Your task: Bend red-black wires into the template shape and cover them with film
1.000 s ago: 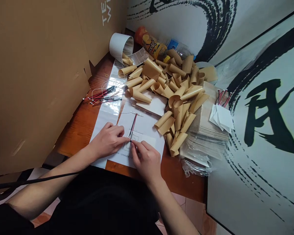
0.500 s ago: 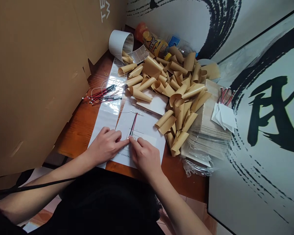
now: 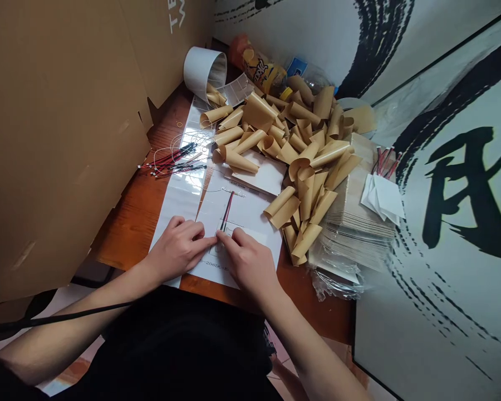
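A white printed sheet (image 3: pixel 250 214) lies on the wooden table (image 3: pixel 137 217), with a short red-and-black wire (image 3: pixel 227 210) on it. My left hand (image 3: pixel 177 248) and my right hand (image 3: pixel 246 262) meet at the wire's near end, fingertips pressed down on a small clear patch there. Both hands have their fingers curled in, index fingers touching the sheet. What sits under the fingertips is too small to name.
A heap of curled brown paper strips (image 3: pixel 292 150) covers the middle. A stack of flat sheets (image 3: pixel 350 223) with white squares (image 3: pixel 382 197) lies right. A wire bundle (image 3: pixel 173 161), a white roll (image 3: pixel 202 67), a snack can (image 3: pixel 259 69), cardboard (image 3: pixel 62 128) at left.
My right hand has slid slightly up and left along the wire's near end, closing against my left fingertips. The left hand has barely moved. The view has shifted a little.
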{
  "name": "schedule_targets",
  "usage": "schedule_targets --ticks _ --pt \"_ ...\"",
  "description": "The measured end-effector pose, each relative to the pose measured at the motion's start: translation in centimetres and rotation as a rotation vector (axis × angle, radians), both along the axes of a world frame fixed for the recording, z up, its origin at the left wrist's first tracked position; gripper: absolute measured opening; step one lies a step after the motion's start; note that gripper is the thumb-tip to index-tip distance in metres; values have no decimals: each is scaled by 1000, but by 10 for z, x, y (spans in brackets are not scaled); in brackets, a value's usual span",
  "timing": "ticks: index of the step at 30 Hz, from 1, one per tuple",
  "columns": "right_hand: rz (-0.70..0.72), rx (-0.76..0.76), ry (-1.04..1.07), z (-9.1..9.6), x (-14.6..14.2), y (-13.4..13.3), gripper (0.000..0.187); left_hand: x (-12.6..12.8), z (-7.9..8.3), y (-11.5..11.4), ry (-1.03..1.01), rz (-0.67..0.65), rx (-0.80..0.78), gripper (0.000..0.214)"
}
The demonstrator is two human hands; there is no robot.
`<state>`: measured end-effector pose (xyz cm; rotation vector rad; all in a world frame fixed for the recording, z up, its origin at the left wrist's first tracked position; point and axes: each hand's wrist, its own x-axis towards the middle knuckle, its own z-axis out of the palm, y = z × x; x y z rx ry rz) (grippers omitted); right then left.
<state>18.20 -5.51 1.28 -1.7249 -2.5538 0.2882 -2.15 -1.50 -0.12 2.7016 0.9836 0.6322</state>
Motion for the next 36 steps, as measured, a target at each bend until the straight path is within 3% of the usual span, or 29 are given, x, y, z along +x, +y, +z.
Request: schedule_targets --ticks 7,36 --pt "-15 81 201 -4 8 -7 32 0 -1 1 -40 -5 -10 27" --pt "37 138 53 -3 8 -2 28 3 3 5 7 26 -52 23"
